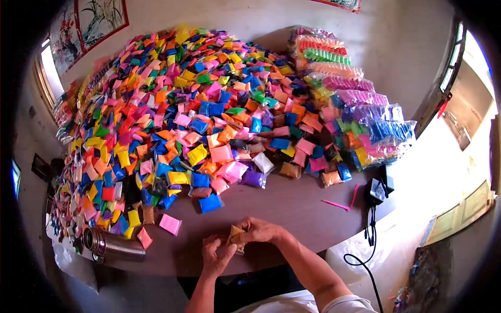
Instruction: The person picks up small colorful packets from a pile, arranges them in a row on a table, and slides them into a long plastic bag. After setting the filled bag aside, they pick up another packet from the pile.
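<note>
Near the table's front edge, a small tan packet (236,239) is held between both hands. My right hand (255,231) pinches its upper part from the right. On its left side, my left hand (216,254) grips it with thumb and fingers. Beyond the hands lies a huge heap of small colourful packets (209,109). The nearest loose ones are a blue packet (211,203) and a pink packet (170,224) on the brown table (282,219).
A steel flask (115,245) lies on its side at the front left. Stacked bags of packets (365,99) stand at the back right. Pink strips (335,205) and a black device (377,191) with hanging cables lie at the right edge.
</note>
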